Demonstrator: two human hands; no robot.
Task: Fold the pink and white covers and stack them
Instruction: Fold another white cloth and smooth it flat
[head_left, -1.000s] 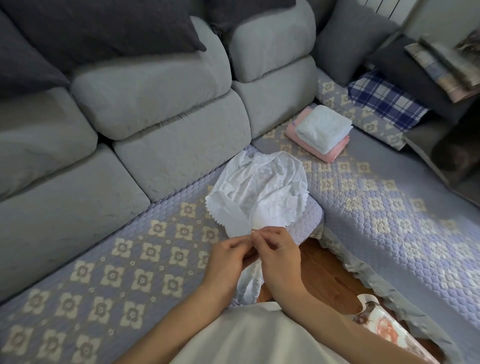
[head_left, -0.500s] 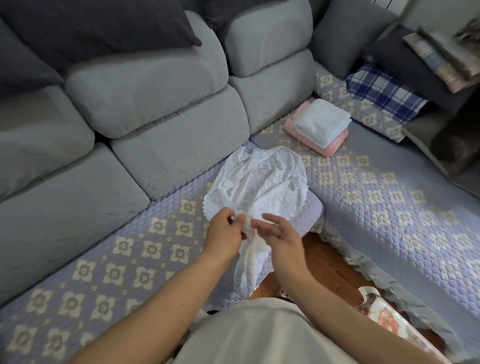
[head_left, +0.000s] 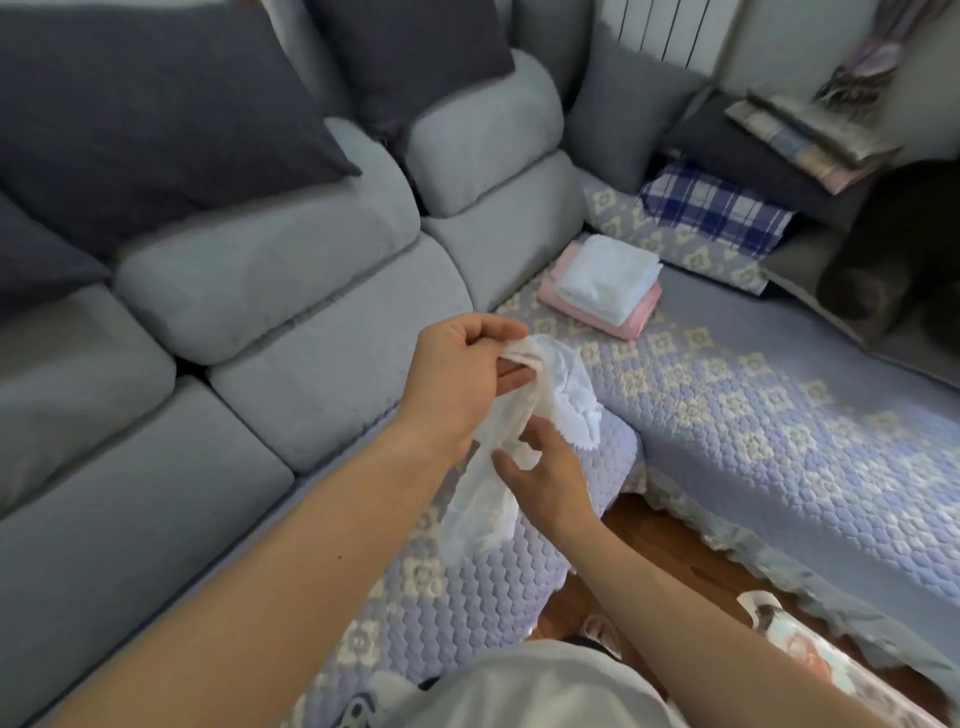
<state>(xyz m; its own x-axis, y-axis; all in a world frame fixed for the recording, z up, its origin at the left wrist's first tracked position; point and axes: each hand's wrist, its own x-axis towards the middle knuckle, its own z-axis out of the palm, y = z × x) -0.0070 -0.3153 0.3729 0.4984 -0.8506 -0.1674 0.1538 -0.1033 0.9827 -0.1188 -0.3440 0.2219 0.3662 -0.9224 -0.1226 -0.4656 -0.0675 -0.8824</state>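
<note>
Covering grey sofa (head_left: 322, 291): quilted floral mat (head_left: 753, 415).

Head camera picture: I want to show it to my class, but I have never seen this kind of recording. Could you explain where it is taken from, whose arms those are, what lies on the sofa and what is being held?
There is no robot here. A person wears one wide-angle camera on the head, looking forward and down, so the two bare arms reaching in from the bottom are the wearer's own. The left hand pinches the upper end of a thin white cover with a scalloped edge, lifting it. The right hand grips the same cloth lower down, and the rest hangs below. Underneath is a grey sofa with a quilted lilac seat pad. Further back on that pad lies a finished stack: a folded white cover on top of a folded pink cover. Beyond it lies a blue checked cloth.
</note>
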